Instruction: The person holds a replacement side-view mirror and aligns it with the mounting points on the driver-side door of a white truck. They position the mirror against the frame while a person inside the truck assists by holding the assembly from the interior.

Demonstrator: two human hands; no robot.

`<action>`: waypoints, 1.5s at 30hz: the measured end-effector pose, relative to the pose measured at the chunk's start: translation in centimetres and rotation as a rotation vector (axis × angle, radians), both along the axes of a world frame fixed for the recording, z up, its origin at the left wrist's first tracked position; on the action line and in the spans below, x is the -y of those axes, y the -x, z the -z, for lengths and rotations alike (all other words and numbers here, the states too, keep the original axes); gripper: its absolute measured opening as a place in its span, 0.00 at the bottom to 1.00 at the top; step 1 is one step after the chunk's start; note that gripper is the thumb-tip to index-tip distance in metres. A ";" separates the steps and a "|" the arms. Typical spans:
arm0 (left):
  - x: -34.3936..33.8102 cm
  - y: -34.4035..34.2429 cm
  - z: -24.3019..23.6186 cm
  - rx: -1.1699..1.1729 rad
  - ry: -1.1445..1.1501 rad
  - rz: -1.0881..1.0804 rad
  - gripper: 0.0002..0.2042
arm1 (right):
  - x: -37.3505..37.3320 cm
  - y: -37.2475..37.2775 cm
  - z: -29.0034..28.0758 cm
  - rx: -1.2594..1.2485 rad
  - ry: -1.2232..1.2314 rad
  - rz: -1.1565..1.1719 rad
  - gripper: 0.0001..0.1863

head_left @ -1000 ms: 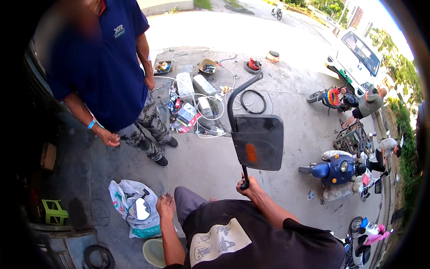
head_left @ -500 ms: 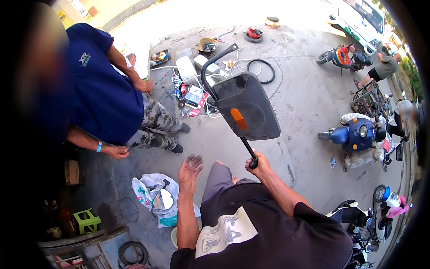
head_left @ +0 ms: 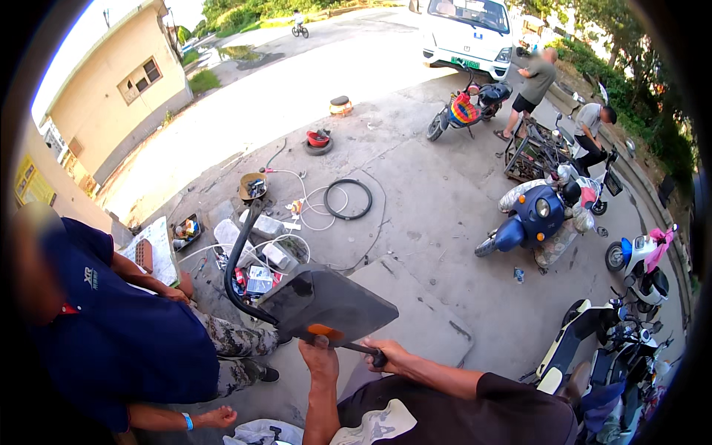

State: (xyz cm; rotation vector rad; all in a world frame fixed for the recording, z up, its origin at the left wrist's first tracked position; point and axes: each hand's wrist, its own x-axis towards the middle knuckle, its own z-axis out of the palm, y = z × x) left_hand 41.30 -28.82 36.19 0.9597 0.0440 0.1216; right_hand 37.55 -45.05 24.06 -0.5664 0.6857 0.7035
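A large black side mirror [head_left: 337, 308], with an orange reflector and a bent black tube arm, is held up in front of me, its housing back showing. My right hand [head_left: 387, 356] is wrapped round the dark end of its short rod. At the lower edge, by the reflector, my left hand [head_left: 320, 357] grips the housing with its thumb up; its fingers are partly hidden behind. On my left stands a person in a dark blue shirt [head_left: 148, 334], whose near hand [head_left: 220, 417] hangs apart from the mirror.
Tools and parts [head_left: 259, 278] lie ahead on the concrete, near a black tyre [head_left: 348, 199] and a basin [head_left: 253, 187]. A white bag [head_left: 256, 432] sits low at the left. Several scooters [head_left: 530, 215] stand to the right. Two people are by the white truck [head_left: 467, 37] and a frame.
The view has turned up and to the right. My left hand, open and apart before, now holds the side mirror's housing. The mirror has come lower and tilted; my right hand keeps its rod.
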 end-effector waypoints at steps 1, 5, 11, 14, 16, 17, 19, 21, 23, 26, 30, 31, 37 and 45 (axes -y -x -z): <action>0.3 -1.0 0.8 -0.001 0.009 0.012 0.16 | 0.6 -0.7 0.6 -0.015 -0.043 0.003 0.16; 3.0 -5.0 2.5 -0.027 -0.127 0.218 0.24 | 3.4 -2.6 -0.7 0.014 -0.036 0.017 0.16; 11.1 -11.2 2.1 -0.119 0.002 0.353 0.26 | 10.0 -1.4 -0.7 0.110 -0.147 0.246 0.26; 15.6 -13.7 1.4 -0.146 0.007 0.428 0.29 | 13.4 -0.4 -0.2 0.113 0.072 0.344 0.30; 18.8 -15.1 2.5 -0.167 -0.089 0.495 0.31 | 16.7 -0.1 -0.8 0.133 0.227 0.477 0.33; 20.2 -15.4 3.2 -0.163 -0.150 0.516 0.31 | 18.2 0.0 -0.8 0.179 0.302 0.561 0.35; 22.3 -15.6 5.1 -0.173 -0.186 0.532 0.32 | 21.6 -0.3 -0.4 0.228 0.369 0.688 0.37; 24.0 -14.2 6.5 -0.195 -0.214 0.579 0.32 | 24.2 -1.0 -1.9 0.287 0.444 0.744 0.39; 26.0 -13.5 7.1 -0.211 -0.319 0.652 0.32 | 26.8 -1.0 -3.8 0.367 0.545 0.787 0.42; 29.8 -14.2 8.4 -0.145 -0.342 0.794 0.32 | 30.4 -2.6 -4.9 0.535 0.567 0.717 0.42; 34.6 -18.1 9.1 -0.008 -0.427 0.931 0.31 | 33.1 -5.7 -4.0 0.582 0.833 0.667 0.36; 35.8 -19.3 9.3 0.039 -0.435 0.989 0.31 | 33.9 -6.4 -3.7 0.534 0.807 0.736 0.35; 43.4 -25.4 10.2 0.176 -0.299 1.093 0.36 | 38.5 -10.1 -2.1 0.543 0.963 0.885 0.29; 50.9 -32.9 9.7 0.094 0.066 1.155 0.36 | 45.3 -12.7 1.6 0.493 0.928 0.833 0.23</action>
